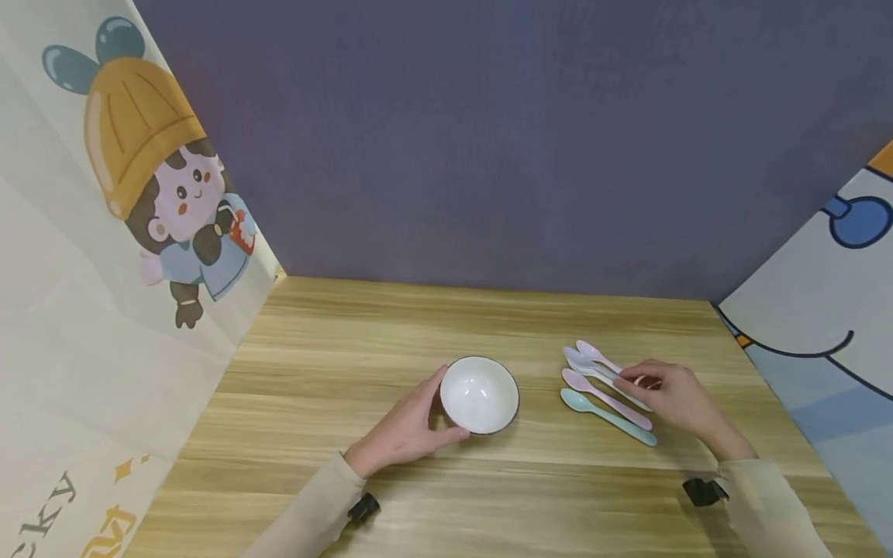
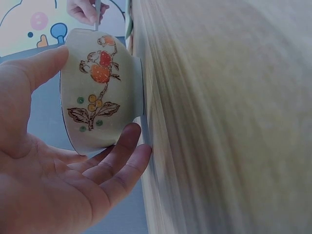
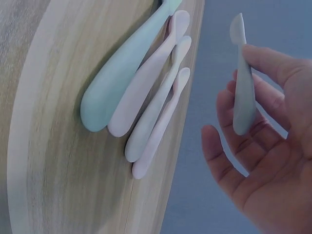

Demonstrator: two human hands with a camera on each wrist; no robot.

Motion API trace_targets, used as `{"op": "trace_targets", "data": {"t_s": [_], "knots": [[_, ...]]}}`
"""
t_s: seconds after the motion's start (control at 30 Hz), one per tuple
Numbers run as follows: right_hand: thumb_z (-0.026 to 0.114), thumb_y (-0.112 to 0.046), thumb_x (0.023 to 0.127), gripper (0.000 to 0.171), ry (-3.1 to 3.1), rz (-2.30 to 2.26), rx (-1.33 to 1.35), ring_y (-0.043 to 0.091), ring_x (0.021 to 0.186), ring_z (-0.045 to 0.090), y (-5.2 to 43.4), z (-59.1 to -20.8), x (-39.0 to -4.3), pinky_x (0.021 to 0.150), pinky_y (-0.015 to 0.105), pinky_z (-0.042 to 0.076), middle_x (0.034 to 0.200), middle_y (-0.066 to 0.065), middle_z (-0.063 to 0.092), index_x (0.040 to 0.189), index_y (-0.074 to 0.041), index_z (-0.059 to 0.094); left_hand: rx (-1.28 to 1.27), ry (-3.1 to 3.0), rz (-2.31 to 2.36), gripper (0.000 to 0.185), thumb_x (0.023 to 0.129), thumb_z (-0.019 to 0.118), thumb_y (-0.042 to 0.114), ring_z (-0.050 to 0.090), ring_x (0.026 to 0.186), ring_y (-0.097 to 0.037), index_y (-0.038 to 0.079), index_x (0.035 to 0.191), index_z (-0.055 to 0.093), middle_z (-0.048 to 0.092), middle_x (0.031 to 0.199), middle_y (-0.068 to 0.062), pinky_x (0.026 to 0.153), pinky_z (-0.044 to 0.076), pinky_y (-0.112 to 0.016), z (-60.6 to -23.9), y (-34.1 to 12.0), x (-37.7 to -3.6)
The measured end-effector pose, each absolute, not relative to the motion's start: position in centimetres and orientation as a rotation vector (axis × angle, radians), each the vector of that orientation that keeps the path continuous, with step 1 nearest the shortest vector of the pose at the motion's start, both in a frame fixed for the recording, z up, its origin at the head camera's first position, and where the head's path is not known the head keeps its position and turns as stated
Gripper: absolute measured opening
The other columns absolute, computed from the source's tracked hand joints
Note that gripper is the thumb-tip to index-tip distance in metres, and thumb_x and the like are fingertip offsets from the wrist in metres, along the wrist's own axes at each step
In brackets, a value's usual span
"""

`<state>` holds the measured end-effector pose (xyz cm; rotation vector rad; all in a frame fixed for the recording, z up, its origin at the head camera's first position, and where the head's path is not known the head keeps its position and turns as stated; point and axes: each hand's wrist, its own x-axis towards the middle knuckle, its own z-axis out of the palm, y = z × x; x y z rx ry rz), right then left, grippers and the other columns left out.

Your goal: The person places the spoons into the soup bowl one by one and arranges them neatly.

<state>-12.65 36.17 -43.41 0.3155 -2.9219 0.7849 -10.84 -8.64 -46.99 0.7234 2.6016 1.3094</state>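
Observation:
A white bowl [image 1: 479, 394] stands upright on the table, its side painted with orange fruit and leaves in the left wrist view. My left hand [image 1: 412, 426] holds it from the left, thumb and fingers spread around its side. Over at the right, my right hand [image 1: 673, 395] pinches a pale greyish spoon [image 3: 245, 92] between thumb and fingers, raised above the table. Beneath and beside that hand lie a teal spoon [image 3: 114, 83], a pink spoon [image 3: 141, 87], a whitish spoon [image 3: 153, 112] and another pink spoon [image 3: 158, 131], side by side.
The wood-grain table [image 1: 314, 349] ends at a dark blue-grey back panel [image 1: 446, 155]. A cartoon-printed wall [image 1: 70, 349] stands on the left and another printed panel [image 1: 823, 310] on the right.

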Motion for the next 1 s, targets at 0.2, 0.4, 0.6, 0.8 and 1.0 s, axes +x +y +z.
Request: {"op": "trace_targets", "data": {"t_s": [0.2, 0.4, 0.6, 0.8, 1.0], "knots": [[0.083, -0.021, 0.094, 0.013, -2.908, 0.816, 0.33, -0.004, 0.078, 0.062, 35.8, -43.4, -12.6, 0.068, 0.02, 0.056, 0.098, 0.002, 0.078, 0.102, -0.011, 0.084, 0.737, 2.6, 1.317, 0.105, 0.088, 0.086, 0.046, 0.049, 0.15, -0.033, 0.014, 0.169, 0.028, 0.047, 0.165, -0.013, 0.122, 0.04, -0.061, -47.1, -8.6, -11.0], [0.085, -0.021, 0.092, 0.015, -2.884, 0.852, 0.343, -0.004, 0.077, 0.062, 35.4, -43.6, -12.4, 0.066, 0.02, 0.056, 0.096, 0.002, 0.078, 0.102, -0.01, 0.084, 0.74, 2.605, 1.302, 0.104, 0.087, 0.087, 0.045, 0.051, 0.148, -0.03, 0.017, 0.169, 0.029, 0.049, 0.164, -0.01, 0.122, 0.042, -0.06, -46.9, -8.6, -11.0], [0.086, -0.02, 0.092, 0.012, -2.864, 0.918, 0.343, -0.002, 0.076, 0.062, 34.9, -43.9, -12.1, 0.065, 0.02, 0.055, 0.096, 0.0, 0.077, 0.101, -0.012, 0.085, 0.719, 2.617, 1.279, 0.107, 0.088, 0.086, 0.048, 0.05, 0.148, -0.034, 0.011, 0.169, 0.027, 0.047, 0.165, -0.014, 0.122, 0.041, -0.061, -47.0, -8.7, -11.0], [0.085, -0.023, 0.094, 0.009, -2.875, 0.974, 0.318, 0.001, 0.076, 0.062, 34.2, -43.9, -11.8, 0.064, 0.021, 0.054, 0.098, 0.0, 0.077, 0.101, -0.018, 0.085, 0.72, 2.615, 1.277, 0.108, 0.089, 0.085, 0.049, 0.05, 0.148, -0.035, 0.01, 0.17, 0.026, 0.047, 0.165, -0.015, 0.122, 0.04, -0.062, -47.2, -8.7, -11.0], [0.084, -0.025, 0.094, 0.009, -2.866, 0.989, 0.334, 0.001, 0.077, 0.064, 33.6, -43.8, -11.6, 0.065, 0.021, 0.054, 0.099, -0.001, 0.076, 0.1, -0.019, 0.085, 0.722, 2.616, 1.271, 0.108, 0.088, 0.086, 0.049, 0.052, 0.147, -0.033, 0.012, 0.17, 0.026, 0.047, 0.165, -0.014, 0.122, 0.041, -0.061, -47.2, -8.6, -11.0]]}}
